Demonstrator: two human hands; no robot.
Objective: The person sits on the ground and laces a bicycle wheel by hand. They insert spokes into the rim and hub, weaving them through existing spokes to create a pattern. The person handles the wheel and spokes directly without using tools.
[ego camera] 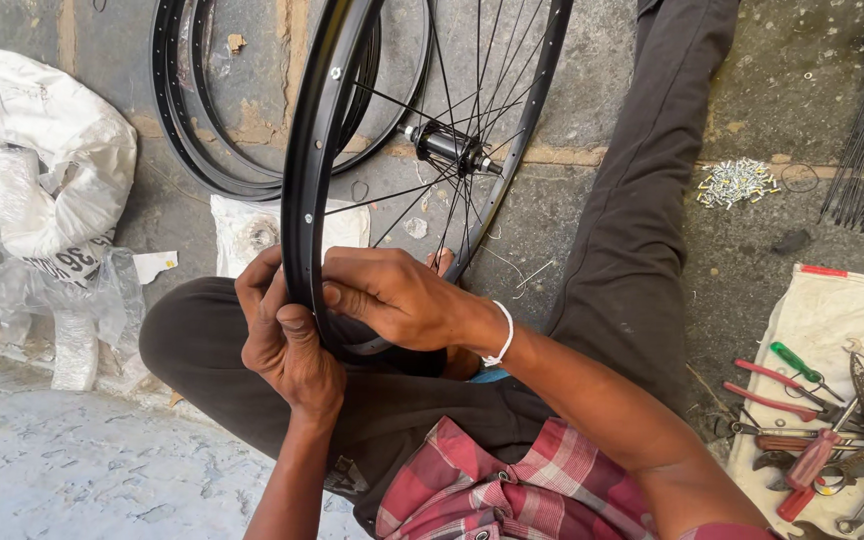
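Cracked concrete floor, both hands, left hand, right hand, fingers clasping wheel rim

The scene is viewed from a single head-worn camera, aimed steeply down and close at the lap and floor.

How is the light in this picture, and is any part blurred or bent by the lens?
Head view: even daylight with soft shadows; a bright glare streak runs along the black metal wheel rim above the left hand and right hand; focus is sharp throughout; the white plastic sacks look slightly overexposed; the edges show mild wide-angle bending.
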